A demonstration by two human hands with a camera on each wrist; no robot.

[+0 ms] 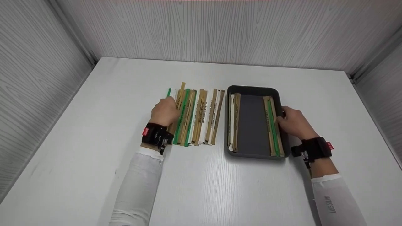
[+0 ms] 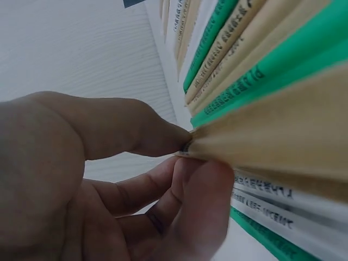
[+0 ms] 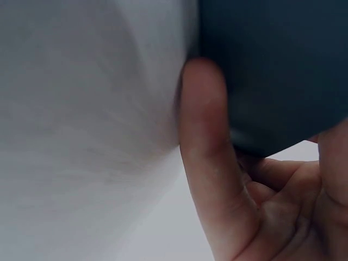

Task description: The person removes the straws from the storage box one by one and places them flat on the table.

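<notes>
My left hand (image 1: 165, 111) is at the left end of a row of long, narrow paper-wrapped sticks. Between thumb and fingers it pinches the end of a brown paper-wrapped stick (image 2: 272, 133), whose far end sticks out above the row in the head view. Green wrapped sticks (image 1: 182, 121) and white ones lie beside it. My right hand (image 1: 295, 123) grips the right wall of a dark grey tray (image 1: 251, 156). In the right wrist view, one finger (image 3: 204, 109) lies along the tray's outside. Whatever its fingertips touch under the tray is hidden.
Inside the tray, brown and white sticks (image 1: 234, 122) lie along the left wall, and brown and green sticks (image 1: 272, 125) along the right. The row's brown and white sticks (image 1: 215, 116) end just left of the tray. A wood-grain panel (image 1: 201, 31) borders the white table (image 1: 204, 188) behind.
</notes>
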